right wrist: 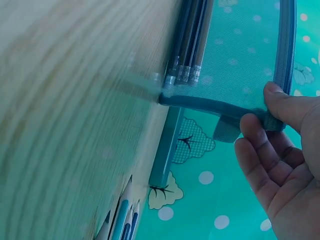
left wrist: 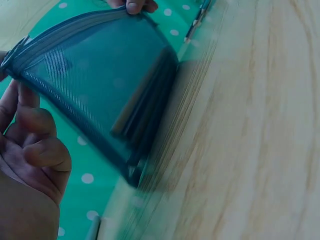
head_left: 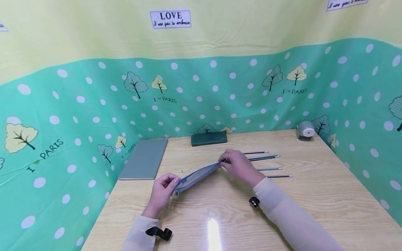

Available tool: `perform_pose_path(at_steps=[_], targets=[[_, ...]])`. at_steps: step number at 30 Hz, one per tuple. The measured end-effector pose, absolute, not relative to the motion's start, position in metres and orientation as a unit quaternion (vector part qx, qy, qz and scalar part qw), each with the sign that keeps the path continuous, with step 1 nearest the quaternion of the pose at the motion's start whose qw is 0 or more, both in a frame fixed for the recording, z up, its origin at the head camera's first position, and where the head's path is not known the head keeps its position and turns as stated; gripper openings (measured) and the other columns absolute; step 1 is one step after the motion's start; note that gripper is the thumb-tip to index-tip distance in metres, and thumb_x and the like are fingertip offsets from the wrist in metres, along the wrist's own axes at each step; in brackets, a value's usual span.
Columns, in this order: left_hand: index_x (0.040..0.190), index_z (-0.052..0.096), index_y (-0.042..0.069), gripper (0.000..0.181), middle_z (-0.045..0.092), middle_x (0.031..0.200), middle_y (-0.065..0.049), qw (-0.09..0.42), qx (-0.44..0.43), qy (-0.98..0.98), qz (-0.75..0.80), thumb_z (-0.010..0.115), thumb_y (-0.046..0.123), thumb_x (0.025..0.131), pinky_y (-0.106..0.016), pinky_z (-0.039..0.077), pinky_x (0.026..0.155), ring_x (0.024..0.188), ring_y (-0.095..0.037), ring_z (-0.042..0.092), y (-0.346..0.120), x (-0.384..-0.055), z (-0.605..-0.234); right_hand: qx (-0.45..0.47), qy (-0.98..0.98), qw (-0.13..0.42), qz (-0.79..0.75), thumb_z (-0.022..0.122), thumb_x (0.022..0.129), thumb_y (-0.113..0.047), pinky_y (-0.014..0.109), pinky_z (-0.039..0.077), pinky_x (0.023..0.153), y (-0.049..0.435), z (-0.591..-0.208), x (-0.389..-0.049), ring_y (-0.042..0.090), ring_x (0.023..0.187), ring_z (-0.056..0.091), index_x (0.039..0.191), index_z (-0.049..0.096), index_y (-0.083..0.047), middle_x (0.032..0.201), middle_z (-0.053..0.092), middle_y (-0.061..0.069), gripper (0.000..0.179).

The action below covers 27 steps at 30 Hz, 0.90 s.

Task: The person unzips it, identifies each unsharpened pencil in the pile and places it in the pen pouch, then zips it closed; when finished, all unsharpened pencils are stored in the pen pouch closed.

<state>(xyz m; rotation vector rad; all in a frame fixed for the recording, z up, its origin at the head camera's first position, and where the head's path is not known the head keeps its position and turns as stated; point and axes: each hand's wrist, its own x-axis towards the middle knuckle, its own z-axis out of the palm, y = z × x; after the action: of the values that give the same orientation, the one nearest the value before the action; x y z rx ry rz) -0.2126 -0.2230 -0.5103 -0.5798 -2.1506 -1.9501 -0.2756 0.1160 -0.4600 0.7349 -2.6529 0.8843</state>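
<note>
Both hands hold up a blue mesh zip pouch by its top corners, its long zipper edge uppermost. My left hand pinches the near-left corner, where the zipper pull hangs. At the far-right corner, my right hand grips the zipper end between thumb and fingers; a small fabric tab sticks out beside it. Through the mesh, several pencils show lying together along the bottom of the pouch, eraser ends toward the right hand. The pouch's lower edge is close over the wooden table.
Several loose pencils lie on the table just beyond the right hand. A dark green case stands at the back, a grey flat notebook at the back left, and a grey pencil sharpener in the back right corner. Patterned cloth surrounds the table.
</note>
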Motion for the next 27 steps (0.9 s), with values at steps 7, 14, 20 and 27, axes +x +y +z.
perform_pose_path(at_steps=[7,14,20,27], targets=[[0.129,0.064,0.002,0.044,0.062,0.122,-0.018,0.061,-0.295,-0.739,-0.603,0.078,-0.006,0.088,-0.028,0.053,0.071,0.1,-0.019,0.059,-0.233,-0.214,-0.507,0.228,-0.912,0.12,0.32,0.079,0.096,-0.017,0.029,0.052,0.066,0.122,-0.459,-0.282,0.008,0.075,0.058,0.099,0.08,-0.021,0.091,0.067,-0.011,0.006],[0.124,0.068,0.014,0.051,0.067,0.119,-0.008,0.055,-0.249,-0.782,-0.568,0.09,0.001,0.079,-0.031,0.054,0.076,0.105,-0.021,0.062,-0.229,-0.215,-0.512,0.212,-0.914,0.12,0.325,0.079,0.096,-0.015,0.03,0.052,0.066,0.125,-0.46,-0.284,0.009,0.074,0.058,0.099,0.079,-0.02,0.095,0.069,-0.008,0.006],[0.109,0.073,0.009,0.02,0.07,0.105,-0.01,0.107,-0.247,-0.77,-0.578,0.079,0.002,0.092,-0.029,0.052,0.076,0.092,-0.017,0.064,-0.226,-0.214,-0.513,0.218,-0.913,0.101,0.33,0.075,0.098,-0.011,0.03,0.054,0.07,0.122,-0.46,-0.283,0.01,0.081,0.062,0.106,0.08,-0.017,0.099,0.069,-0.007,0.011],[0.103,0.08,0.001,0.016,0.066,0.093,-0.008,0.08,-0.287,-0.75,-0.591,0.08,-0.004,0.088,-0.028,0.052,0.075,0.085,-0.014,0.06,-0.223,-0.212,-0.515,0.225,-0.924,0.11,0.287,0.079,0.096,-0.013,0.032,0.043,0.067,0.12,-0.464,-0.282,0.015,0.079,0.046,0.109,0.084,-0.017,0.093,0.051,0.001,0.015]])
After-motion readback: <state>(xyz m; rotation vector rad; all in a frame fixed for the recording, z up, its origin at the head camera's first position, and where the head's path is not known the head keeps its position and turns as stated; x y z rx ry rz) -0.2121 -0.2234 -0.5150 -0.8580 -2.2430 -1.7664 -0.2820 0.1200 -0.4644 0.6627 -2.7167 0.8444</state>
